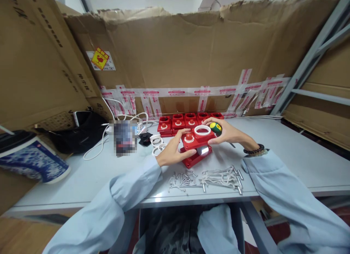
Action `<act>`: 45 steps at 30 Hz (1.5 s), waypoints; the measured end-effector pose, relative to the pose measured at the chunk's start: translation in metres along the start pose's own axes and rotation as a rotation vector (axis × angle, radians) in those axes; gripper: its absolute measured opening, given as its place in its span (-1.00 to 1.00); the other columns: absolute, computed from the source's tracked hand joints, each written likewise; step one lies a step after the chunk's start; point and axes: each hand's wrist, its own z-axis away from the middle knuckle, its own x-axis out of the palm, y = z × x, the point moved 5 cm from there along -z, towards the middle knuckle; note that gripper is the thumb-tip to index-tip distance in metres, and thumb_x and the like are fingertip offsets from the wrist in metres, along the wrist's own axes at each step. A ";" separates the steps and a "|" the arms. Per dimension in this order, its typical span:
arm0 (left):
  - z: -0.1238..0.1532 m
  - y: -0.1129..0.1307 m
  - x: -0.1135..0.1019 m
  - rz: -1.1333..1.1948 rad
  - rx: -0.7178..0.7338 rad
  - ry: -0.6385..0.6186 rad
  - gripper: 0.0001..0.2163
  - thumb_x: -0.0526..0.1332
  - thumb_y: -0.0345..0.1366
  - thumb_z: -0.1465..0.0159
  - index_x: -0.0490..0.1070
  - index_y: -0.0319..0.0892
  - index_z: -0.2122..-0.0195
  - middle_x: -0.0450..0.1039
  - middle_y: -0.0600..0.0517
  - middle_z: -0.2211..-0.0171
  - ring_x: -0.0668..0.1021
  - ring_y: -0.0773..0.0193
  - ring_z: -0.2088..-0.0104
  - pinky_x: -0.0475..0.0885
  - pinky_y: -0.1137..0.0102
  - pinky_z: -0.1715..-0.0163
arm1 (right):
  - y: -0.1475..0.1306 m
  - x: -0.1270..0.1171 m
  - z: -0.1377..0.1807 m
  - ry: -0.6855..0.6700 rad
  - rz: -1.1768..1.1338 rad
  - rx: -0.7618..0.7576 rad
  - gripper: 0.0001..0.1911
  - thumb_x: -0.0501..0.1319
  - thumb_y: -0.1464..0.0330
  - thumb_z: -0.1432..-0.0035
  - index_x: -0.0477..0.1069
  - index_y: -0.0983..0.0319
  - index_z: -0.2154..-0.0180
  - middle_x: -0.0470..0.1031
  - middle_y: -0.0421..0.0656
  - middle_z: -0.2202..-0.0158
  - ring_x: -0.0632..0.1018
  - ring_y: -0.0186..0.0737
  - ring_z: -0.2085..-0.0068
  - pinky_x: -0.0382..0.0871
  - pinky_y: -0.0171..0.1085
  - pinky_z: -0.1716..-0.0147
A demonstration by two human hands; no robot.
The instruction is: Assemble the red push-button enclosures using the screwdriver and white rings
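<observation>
My left hand grips the left side of a red plastic housing that has a red button and a white ring resting on its top. A second red piece lies under it on the white table. My right hand holds the housing's right end, fingers curled over it, with a green and yellow screwdriver handle tucked in the palm.
A row of red housings stands behind the hands. Loose white rings lie to the left, screws and metal pins at the front edge. White cables, a black bag and cardboard walls surround the table.
</observation>
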 end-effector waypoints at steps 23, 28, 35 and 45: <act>-0.035 0.032 0.022 -0.337 0.242 0.057 -0.81 0.19 -0.33 -0.21 0.42 -0.19 0.15 0.42 -0.07 0.24 0.44 0.17 0.18 0.41 0.26 0.11 | 0.024 -0.045 0.008 0.437 0.015 0.144 -0.43 0.44 0.17 0.27 0.37 0.19 0.18 0.48 -0.15 0.25 0.49 -0.17 0.28 0.40 -0.14 0.23; -0.011 0.045 -0.031 -0.320 0.216 0.202 -0.82 0.20 -0.26 -0.22 0.46 -0.16 0.17 0.51 -0.04 0.24 0.50 0.21 0.22 0.40 0.28 0.15 | 0.026 -0.046 0.009 0.442 0.028 0.166 -0.42 0.44 0.14 0.27 0.38 0.18 0.17 0.48 -0.16 0.27 0.48 -0.18 0.31 0.40 -0.16 0.27; 0.050 -0.031 -0.108 -0.569 -0.193 0.051 -0.74 0.15 -0.09 -0.22 0.50 -0.15 0.27 0.57 -0.01 0.33 0.55 0.19 0.34 0.39 0.37 0.33 | 0.026 -0.042 0.007 0.432 0.034 0.177 -0.41 0.44 0.14 0.29 0.37 0.19 0.18 0.48 -0.17 0.29 0.47 -0.21 0.34 0.39 -0.20 0.34; 0.073 -0.041 -0.108 -0.684 -0.167 0.053 -0.70 0.06 -0.12 -0.27 0.44 -0.18 0.13 0.51 -0.08 0.12 0.49 0.10 0.09 0.34 0.26 0.04 | 0.028 -0.039 0.007 0.405 0.062 0.184 -0.39 0.43 0.12 0.28 0.36 0.20 0.16 0.48 -0.14 0.25 0.49 -0.18 0.31 0.40 -0.19 0.32</act>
